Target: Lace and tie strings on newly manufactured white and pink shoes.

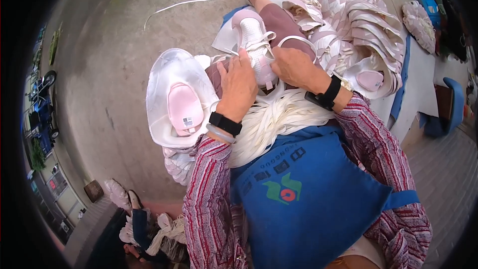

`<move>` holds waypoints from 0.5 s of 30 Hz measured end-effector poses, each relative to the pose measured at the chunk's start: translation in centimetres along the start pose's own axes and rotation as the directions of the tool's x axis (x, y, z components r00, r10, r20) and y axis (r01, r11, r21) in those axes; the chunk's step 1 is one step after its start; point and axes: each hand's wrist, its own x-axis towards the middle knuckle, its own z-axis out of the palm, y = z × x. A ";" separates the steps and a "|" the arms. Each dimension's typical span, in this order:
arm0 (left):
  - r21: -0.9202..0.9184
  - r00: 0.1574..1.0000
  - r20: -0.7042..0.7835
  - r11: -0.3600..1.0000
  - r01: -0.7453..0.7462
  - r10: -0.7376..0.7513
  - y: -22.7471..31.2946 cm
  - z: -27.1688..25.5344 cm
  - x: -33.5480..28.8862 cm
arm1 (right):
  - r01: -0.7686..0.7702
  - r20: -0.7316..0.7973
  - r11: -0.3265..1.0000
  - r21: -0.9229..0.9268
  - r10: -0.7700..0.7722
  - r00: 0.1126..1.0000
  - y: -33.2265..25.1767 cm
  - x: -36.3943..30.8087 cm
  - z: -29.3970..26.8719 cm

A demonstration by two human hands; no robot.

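Observation:
A pale pink and white shoe upper (250,32) lies across my thigh, toe pointing away. A white shoelace (261,43) runs through its eyelets, with loops standing up. My left hand (237,83) is at the upper's left edge, fingers curled and fingertips pinched at the lace; part of the grip is hidden. On the other side my right hand (298,69) is closed on the lace, which arcs away past the knuckles. A thick bundle of loose white laces (279,122) rests in my lap, over a blue apron (308,189).
Left of my leg stands a stack of nested uppers (160,87) with a pink insole inside. A larger pile of uppers (371,20) lies on a sheet at the right. A blue chair (450,107) is farther right. Another person's hand (133,253) shows at lower left.

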 end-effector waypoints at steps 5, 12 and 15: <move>-0.355 0.985 0.030 0.919 0.169 -0.169 1.2 -3.3 -1.0 | -0.021 0.359 1.000 -0.007 0.022 0.933 -1.9 -1.3 -6.5; -0.794 0.913 0.134 0.509 0.332 -0.386 1.9 -5.9 -3.7 | 0.075 0.039 0.994 0.075 -0.078 0.996 -0.5 -0.4 -8.1; -0.669 0.930 0.028 0.684 0.290 -0.367 2.0 -5.5 -2.4 | 0.043 -0.081 0.989 0.139 -0.032 0.996 -0.3 1.3 -4.4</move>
